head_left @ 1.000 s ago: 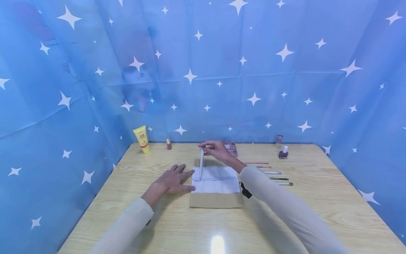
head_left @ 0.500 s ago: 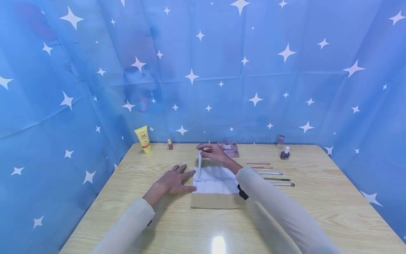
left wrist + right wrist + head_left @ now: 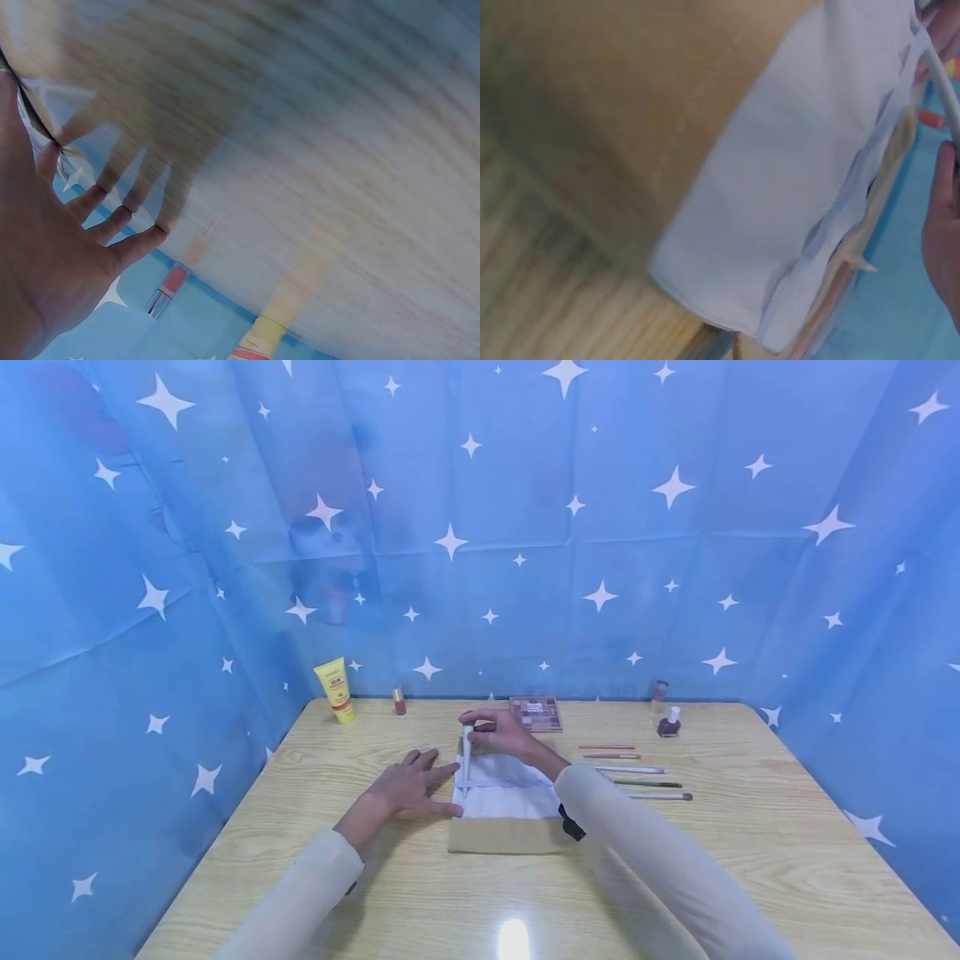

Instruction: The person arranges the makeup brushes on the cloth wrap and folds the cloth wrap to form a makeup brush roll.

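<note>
My right hand (image 3: 501,733) pinches a slim white-handled makeup brush (image 3: 467,764) near its top. The brush stands nearly upright, its thin end down at the left side of a tan brush pouch (image 3: 510,837) with a white cloth lining (image 3: 517,802). Fingers hide the brush's upper end. In the right wrist view, the brush (image 3: 939,79) runs down to the loose edge of the lining's pocket (image 3: 840,202). My left hand (image 3: 408,787) lies with fingers spread, index fingertip and thumb at the pouch's left edge. The left wrist view shows this hand (image 3: 67,240) with its fingers extended.
Several brushes (image 3: 648,783) lie in a row right of the pouch. Behind it sits an eyeshadow palette (image 3: 542,714). A dark nail polish bottle (image 3: 669,723) stands at back right, a yellow tube (image 3: 335,690) and small lipstick-like tube (image 3: 399,700) at back left. A starry curtain (image 3: 480,568) borders the table.
My right hand has moved slightly left and down with the brush, whose lower end has come nearer the pouch's left edge. The left hand has stayed in place.
</note>
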The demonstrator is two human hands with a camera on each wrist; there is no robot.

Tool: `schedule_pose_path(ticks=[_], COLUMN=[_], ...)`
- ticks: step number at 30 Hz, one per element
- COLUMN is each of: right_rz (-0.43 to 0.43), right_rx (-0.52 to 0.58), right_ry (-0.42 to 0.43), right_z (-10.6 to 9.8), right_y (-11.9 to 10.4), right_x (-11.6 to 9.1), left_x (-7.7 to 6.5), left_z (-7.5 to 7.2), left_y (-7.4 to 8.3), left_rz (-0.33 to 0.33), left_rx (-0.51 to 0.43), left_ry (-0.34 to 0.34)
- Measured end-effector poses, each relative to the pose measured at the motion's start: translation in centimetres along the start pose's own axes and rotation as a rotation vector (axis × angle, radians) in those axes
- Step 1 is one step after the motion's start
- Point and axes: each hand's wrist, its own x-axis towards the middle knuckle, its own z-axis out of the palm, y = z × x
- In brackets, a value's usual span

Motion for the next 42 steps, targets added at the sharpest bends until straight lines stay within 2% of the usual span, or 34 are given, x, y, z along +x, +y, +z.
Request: schedule_pose_path(ticks=[4, 10, 18, 31, 42], right_rz=[-0.018, -0.053, -0.009, -0.020, -0.130], right_rx=[-0.027, -0.052, -0.135, -0.224, -0.293], right_ry=[-0.014, -0.081, -0.144, -0.176, -0.256], right_z=[0.2, 0.5, 0.9, 1.3, 1.3], right_y=[0.2, 0.7, 1.1, 1.4, 0.8], right_x=[-0.3, -0.7, -1.3, -2.8, -4.0], left_x=[-0.1, -0.3, -0.4, -0.5, -0.6], left_z=[0.0, 0.0, -0.1, -0.3, -0.2], left_y=[0.1, 0.1, 0.0, 0.1, 0.1], left_rz=[0.004, 0.014, 0.015, 0.031, 0.038], left_rx=[0.003, 0.000, -0.004, 0.024, 0.001], left_ry=[0.011, 0.025, 0.035, 0.030, 0.038])
